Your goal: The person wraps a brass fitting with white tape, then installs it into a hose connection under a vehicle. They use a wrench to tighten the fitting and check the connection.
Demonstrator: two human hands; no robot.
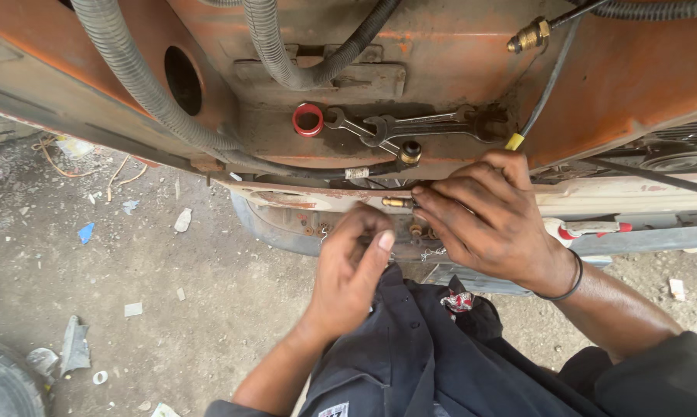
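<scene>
In the head view, a small brass fitting (pixel 395 202) at the lower edge of the rusty orange machine body (pixel 456 54) is pinched by the fingertips of the right hand (pixel 483 224). The left hand (pixel 352 266) is curled closed just below it, though what its grip holds cannot be told. Two spanners (pixel 399 127) and a red ring (pixel 308 120) are seen lying on the ledge above.

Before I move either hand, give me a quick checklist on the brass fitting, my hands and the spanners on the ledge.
1. Brass fitting in view at the frame edge: ok.
2. Right hand fingertips on the fitting: ok.
3. Left hand close below, grip curled; whether it holds anything: cannot tell.
4. Spanners lying flat on the ledge, with the red ring beside them: ok.
5. Fitting's thread seating: cannot tell, hidden by fingers.
6. Black hose clear of both hands: ok.
</scene>
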